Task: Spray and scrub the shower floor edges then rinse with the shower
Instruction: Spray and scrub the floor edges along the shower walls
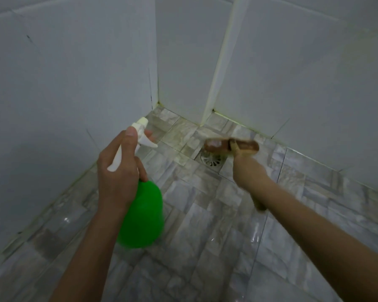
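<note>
On my left hand (118,171) the thumb (130,133) lies along the top of the white sprayer head and one fingertip curls in front of the trigger. The hand grips the neck of the green spray bottle (143,214), held off the floor left of the drain (212,161), nozzle aimed at the corner beyond it. My right hand (247,171) is blurred, but I can see its fingers wrapped round the wooden handle of the scrub brush (231,146). The brush head hangs just over the drain's far side. The stained floor edge (238,123) runs along the wall (292,83) behind the drain.
</note>
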The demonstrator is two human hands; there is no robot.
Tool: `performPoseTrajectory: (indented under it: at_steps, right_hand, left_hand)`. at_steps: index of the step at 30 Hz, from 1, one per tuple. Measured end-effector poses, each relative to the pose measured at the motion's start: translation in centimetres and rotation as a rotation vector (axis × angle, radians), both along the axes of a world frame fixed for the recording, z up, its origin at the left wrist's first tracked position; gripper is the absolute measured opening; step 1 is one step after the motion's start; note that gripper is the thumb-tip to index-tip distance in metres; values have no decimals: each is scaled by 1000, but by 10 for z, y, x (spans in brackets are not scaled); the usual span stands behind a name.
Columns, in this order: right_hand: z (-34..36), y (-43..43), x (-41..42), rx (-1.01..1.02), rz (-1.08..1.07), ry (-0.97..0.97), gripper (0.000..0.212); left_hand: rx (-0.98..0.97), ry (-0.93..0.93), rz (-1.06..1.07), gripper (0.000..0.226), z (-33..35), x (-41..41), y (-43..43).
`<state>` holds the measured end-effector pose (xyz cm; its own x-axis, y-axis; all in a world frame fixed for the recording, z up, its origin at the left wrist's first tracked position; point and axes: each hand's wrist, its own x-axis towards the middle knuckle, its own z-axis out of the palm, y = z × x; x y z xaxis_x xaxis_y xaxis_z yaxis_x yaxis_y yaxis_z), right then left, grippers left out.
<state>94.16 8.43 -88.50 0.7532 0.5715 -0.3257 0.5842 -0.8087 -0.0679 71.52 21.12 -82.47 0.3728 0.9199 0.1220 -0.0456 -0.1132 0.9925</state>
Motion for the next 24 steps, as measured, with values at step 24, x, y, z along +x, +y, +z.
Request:
performPoseTrajectory:
  at_steps: [24]
  right_hand:
    - [-19, -10, -7, -128, 95, -116, 75]
  left_hand:
    - [-44, 0, 25, 33, -1, 11, -14]
